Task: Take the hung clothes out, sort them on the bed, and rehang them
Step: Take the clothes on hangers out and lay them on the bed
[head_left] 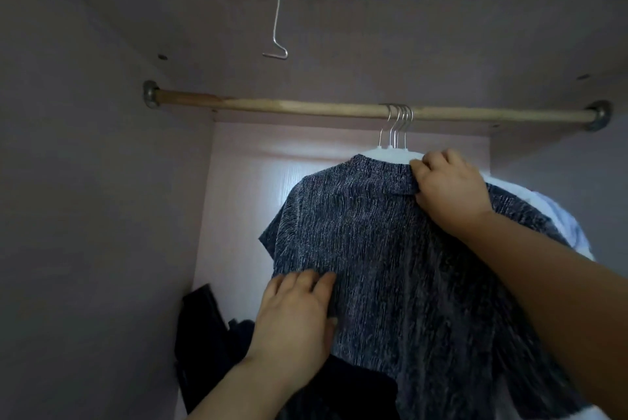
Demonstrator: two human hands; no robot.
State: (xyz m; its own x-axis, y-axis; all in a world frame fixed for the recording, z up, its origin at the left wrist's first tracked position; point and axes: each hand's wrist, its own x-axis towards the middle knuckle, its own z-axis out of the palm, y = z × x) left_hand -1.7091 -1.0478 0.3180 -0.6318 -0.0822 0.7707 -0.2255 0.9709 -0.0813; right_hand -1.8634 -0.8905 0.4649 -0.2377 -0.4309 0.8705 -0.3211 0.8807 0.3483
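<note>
On my feed the white hangers (390,152) are mostly buried under cloth, with only their metal hooks (398,122) showing over the wooden rail (289,107). The white garment (564,219) behind is largely covered, and the dark heap (210,328) low in the wardrobe is too dim to read. The shirt (390,266), a flecked blue-grey short-sleeved knit, hangs frontmost from the rail, its hem cut off at the bottom edge. I see the right hand (448,188) curling its fingers round the collar, and the left hand (295,321) lying flat, fingers straight, on the cloth below the sleeve.
</note>
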